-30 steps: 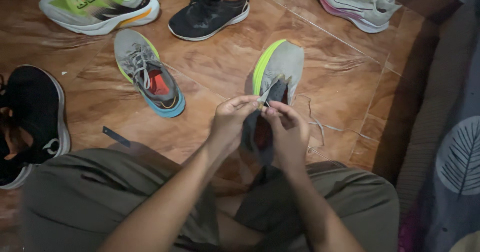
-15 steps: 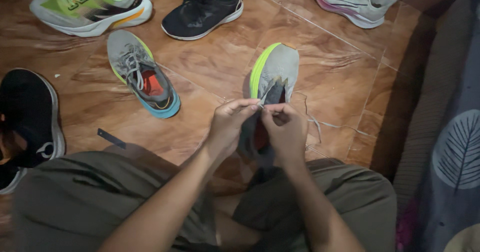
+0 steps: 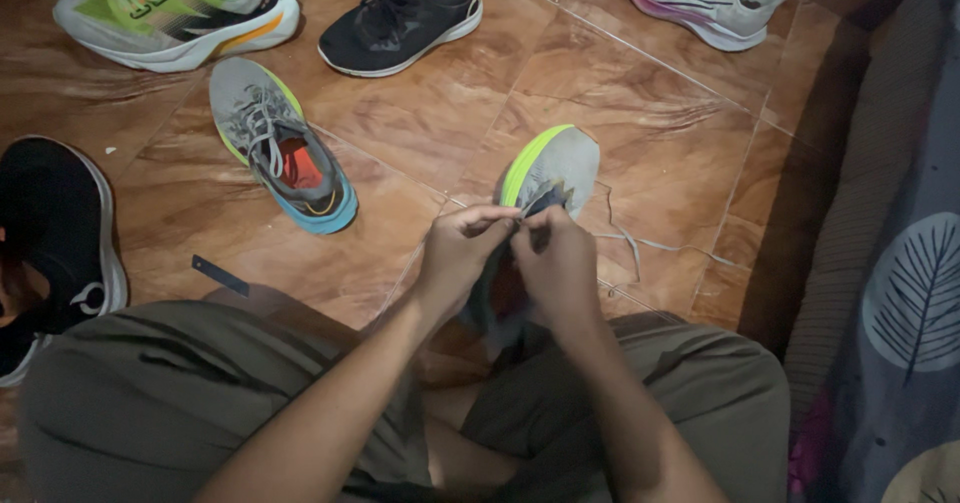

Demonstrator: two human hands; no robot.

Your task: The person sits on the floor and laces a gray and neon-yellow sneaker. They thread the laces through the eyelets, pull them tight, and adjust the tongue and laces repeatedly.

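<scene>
grey shoe (image 3: 560,163) under 2 hands — left hand (image 3: 462,248), right hand (image 3: 556,263).

The person wears olive-green shorts (image 3: 180,393), loose and creased over both thighs. Both forearms are bare, no sleeves, watch or rings visible.

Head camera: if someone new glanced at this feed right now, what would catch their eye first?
Probably the two hands meeting at centre: the left hand and right hand pinch a lace at the throat of a grey shoe with a neon-green sole, held above the lap. Next, the loose shoes ringing the brown tiled floor: its grey mate at left and a black shoe above.
</scene>
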